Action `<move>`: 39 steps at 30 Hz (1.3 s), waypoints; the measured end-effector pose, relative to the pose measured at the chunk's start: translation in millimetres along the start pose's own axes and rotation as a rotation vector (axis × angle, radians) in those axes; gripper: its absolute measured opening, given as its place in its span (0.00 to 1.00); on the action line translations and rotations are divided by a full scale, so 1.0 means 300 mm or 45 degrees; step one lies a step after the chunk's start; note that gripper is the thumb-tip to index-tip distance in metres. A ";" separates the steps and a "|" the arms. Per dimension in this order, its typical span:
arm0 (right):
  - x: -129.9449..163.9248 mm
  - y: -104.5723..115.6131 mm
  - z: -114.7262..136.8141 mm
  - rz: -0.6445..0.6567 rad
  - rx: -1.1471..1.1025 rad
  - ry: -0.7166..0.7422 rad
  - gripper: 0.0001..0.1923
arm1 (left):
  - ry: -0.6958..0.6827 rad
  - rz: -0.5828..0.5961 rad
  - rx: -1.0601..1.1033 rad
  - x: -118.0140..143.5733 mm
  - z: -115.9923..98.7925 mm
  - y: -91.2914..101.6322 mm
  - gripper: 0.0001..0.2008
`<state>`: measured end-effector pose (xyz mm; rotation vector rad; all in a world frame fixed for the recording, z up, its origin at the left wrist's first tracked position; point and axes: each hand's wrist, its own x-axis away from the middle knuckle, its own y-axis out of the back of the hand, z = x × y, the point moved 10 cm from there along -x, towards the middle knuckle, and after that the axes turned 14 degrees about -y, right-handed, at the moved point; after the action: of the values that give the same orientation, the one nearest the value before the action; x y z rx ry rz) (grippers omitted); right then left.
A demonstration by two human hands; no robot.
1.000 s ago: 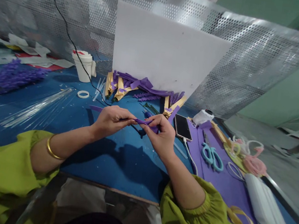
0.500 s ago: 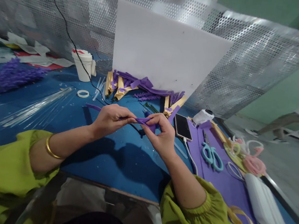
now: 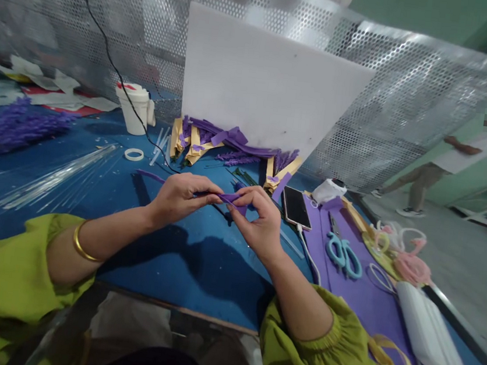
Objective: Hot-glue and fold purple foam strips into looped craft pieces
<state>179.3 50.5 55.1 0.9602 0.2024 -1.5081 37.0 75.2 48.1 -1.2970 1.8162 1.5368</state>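
Between my hands a purple strip (image 3: 227,198) is pinched above the blue table (image 3: 209,290). My left hand (image 3: 180,196) is closed on it, and the strip's loose end sticks out to the left behind that hand. Close beside it, my right hand (image 3: 261,217) pinches the same strip with thumb and fingers; a wider purple fold shows behind those fingers. Small wrapped purple flower bunches (image 3: 197,147) stand beyond my hands, by the white board. To the right of my right hand lies a phone (image 3: 297,206) with a white cable plugged in.
Blue-handled scissors (image 3: 343,255) rest on purple sheets (image 3: 356,312) at the right. A white cup (image 3: 133,108), tape roll (image 3: 134,154), clear sticks (image 3: 57,176) and purple flowers (image 3: 17,124) are on the left. A black cord hangs down. A person (image 3: 444,158) walks beyond the partition.
My hands stay in nearly the same place, still pinching the purple strip. The view has shifted slightly, and the person at the far right has moved further left into view.
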 end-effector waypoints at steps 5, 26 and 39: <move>0.007 -0.027 -0.015 0.066 -0.010 -0.026 0.07 | -0.015 0.035 -0.002 0.002 0.000 -0.010 0.10; 0.008 -0.052 -0.025 0.123 -0.040 -0.058 0.08 | -0.032 0.098 -0.109 0.001 -0.011 -0.024 0.09; -0.014 0.011 -0.020 0.015 -0.025 -0.073 0.08 | 0.092 0.025 -0.049 -0.003 0.014 0.009 0.13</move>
<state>184.4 56.6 55.3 0.9001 0.1694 -1.5183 34.2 79.2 49.0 -1.3731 1.8571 1.5614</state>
